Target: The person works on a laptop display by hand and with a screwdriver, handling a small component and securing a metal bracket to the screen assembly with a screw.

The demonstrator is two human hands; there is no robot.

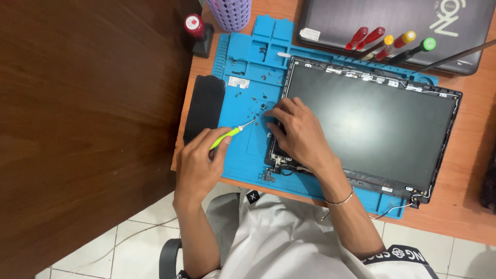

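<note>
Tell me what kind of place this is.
Probably a small electronics repair bench: a blue repair mat with loose screws, a bare laptop screen panel, and spare screwdrivers lying on a closed laptop.

Left hand (199, 163) curled in a grip, right hand (299, 134) palm-down, fingers (276, 108) spread, wrists bent

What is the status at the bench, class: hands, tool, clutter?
Left hand grips green-handled screwdriver. Right hand rests on laptop screen panel corner. Loose screws scattered on blue mat.
</note>
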